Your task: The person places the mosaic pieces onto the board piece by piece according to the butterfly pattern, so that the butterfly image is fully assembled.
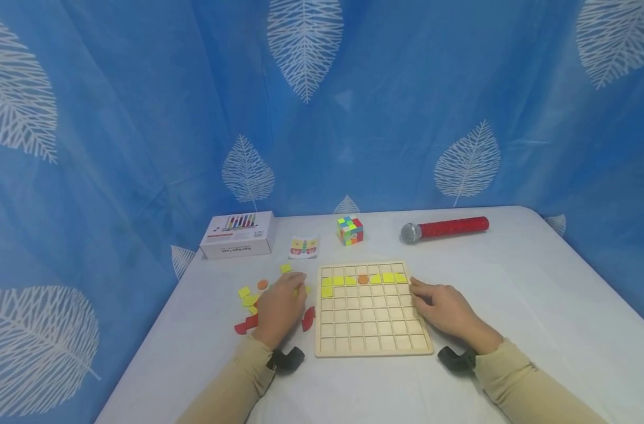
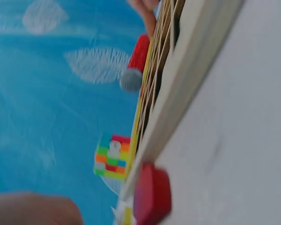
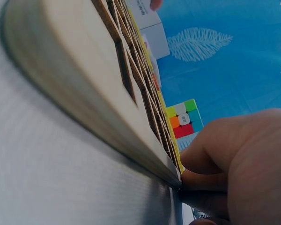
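Note:
A square wooden grid board (image 1: 375, 327) lies on the table. Along its second row sit yellow tiles (image 1: 339, 281) and one orange disc (image 1: 363, 279); another yellow tile (image 1: 327, 291) lies below the row's left end. Left of the board, my left hand (image 1: 281, 306) is low over loose yellow and red pieces, its fingers bent down. Something yellow shows by its fingertips; whether they pinch it is hidden. My right hand (image 1: 449, 306) holds the board's right edge, with thumb and fingers at the rim in the right wrist view.
Behind the board stand a puzzle cube (image 1: 350, 231) and a red microphone (image 1: 446, 229). A white box (image 1: 238, 235) and a small pattern card (image 1: 303, 247) are at the back left. Red pieces (image 1: 308, 318) lie close to the board's left edge. A blue curtain (image 1: 385, 147) hangs behind.

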A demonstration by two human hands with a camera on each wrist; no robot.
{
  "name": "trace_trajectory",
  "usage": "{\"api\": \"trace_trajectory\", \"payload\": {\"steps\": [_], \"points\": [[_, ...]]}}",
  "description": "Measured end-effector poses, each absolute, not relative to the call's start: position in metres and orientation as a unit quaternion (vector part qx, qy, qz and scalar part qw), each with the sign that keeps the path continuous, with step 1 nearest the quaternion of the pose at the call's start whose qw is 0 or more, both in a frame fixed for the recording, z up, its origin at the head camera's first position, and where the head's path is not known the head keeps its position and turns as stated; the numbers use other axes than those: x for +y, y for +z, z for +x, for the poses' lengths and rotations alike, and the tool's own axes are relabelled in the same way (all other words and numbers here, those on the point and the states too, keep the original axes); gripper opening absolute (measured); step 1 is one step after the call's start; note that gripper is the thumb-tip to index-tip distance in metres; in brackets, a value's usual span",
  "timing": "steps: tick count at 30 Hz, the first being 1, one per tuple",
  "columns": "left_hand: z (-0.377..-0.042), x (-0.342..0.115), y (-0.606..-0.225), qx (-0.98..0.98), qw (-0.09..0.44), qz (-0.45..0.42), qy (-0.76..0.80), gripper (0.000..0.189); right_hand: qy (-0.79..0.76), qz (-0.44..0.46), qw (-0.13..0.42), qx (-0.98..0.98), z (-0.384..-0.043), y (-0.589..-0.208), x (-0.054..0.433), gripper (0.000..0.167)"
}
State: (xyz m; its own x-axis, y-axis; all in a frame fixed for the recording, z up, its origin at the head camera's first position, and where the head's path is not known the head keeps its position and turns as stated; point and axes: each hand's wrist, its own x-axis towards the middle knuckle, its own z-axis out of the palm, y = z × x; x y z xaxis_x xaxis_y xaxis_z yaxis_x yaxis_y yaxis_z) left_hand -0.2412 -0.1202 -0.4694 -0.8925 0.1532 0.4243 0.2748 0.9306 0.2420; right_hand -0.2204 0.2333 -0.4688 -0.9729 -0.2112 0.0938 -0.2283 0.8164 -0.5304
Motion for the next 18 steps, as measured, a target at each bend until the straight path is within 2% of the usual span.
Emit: {"api": "trace_trajectory", "payload": {"steps": [3,10,18], "points": [[-0.2464,-0.1253,-0.4739,-0.966,0.194,-0.066,-0.157,0.029,0.279,0.116,0.017,-0.953,-0.2208,-0.4685,0.2332,0.041],[-0.2503,-0.1296,-0.4778,-0.974,0.159,-0.068,-0.149,0.020,0.281,0.115,0.014,-0.953,-0.2211,-0.4678,0.2322,0.042],[-0.2476,-0.1285,-0.4777,-0.973,0.155,-0.057,-0.160,0.028,0.279,0.116,0.016,-0.953,-0.2200,-0.4684,0.2321,0.041]]}}
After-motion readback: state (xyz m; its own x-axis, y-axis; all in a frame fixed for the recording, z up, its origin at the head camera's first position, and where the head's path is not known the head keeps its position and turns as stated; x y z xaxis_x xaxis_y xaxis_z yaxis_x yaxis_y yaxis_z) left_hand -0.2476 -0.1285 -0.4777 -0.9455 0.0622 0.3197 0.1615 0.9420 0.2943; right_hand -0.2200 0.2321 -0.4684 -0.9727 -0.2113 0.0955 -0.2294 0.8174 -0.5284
